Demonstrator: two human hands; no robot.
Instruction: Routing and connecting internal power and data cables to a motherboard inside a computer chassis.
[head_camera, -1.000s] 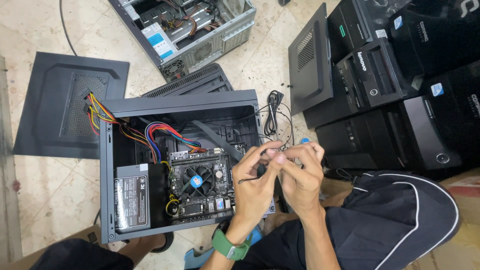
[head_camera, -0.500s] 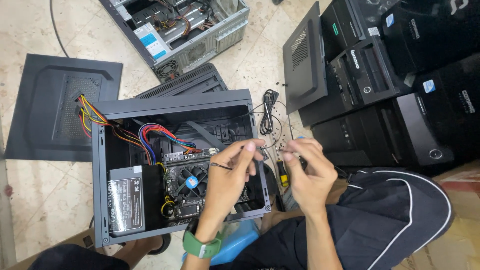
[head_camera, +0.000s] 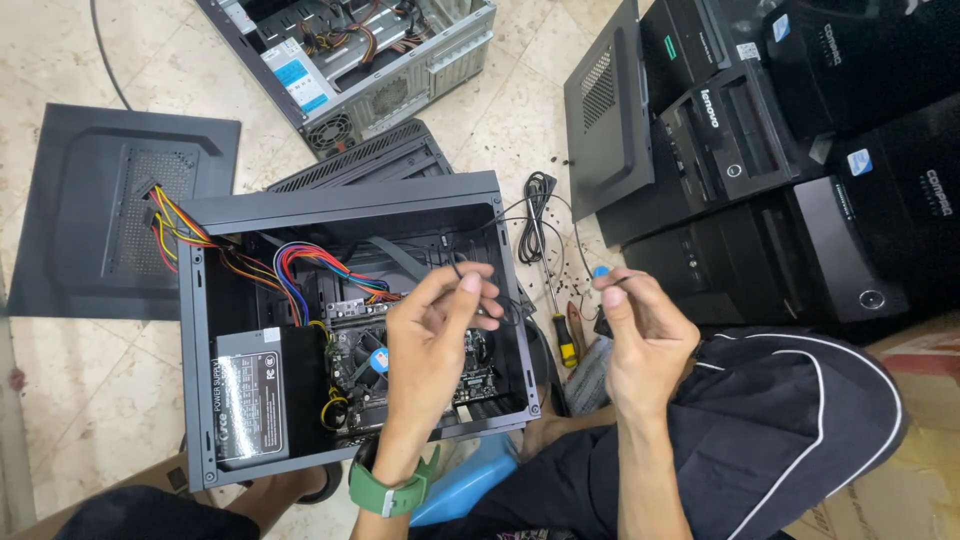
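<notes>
Floor (head_camera: 80, 400) of pale marbled tile is the work surface, and we see it crowded around one landmark: the open black PC case (head_camera: 350, 330) lying on its side. Left of the case lies a removed black side panel (head_camera: 110, 210), flat on the tile. Beyond the case, at the top edge, sits a second opened grey chassis (head_camera: 350, 50) with loose wiring. Right of the case stands a row of black desktop towers (head_camera: 800, 170), packed close, with another loose panel (head_camera: 605, 120) leaning on them. Between case and towers a narrow strip of tile holds a coiled black cable (head_camera: 537, 215), scattered small screws (head_camera: 570, 265) and a yellow-handled screwdriver (head_camera: 562, 335).

Inside the case: grey power supply (head_camera: 250, 395) at the near left corner, motherboard (head_camera: 400, 365) beside it, coloured wire bundle (head_camera: 310, 265) above.

Our left hand (head_camera: 435, 345), green watch (head_camera: 390, 490) on the wrist, hovers over the case's right half, thumb and forefinger pinched on a thin black wire (head_camera: 455, 265). Our right hand (head_camera: 645, 335) is just right of the case, over the dark-trousered knee (head_camera: 780, 420), fingers closed on a small blue-tipped connector (head_camera: 600, 272). Hands are apart.

Open tile shows only at the near left of the case; elsewhere room is tight.
</notes>
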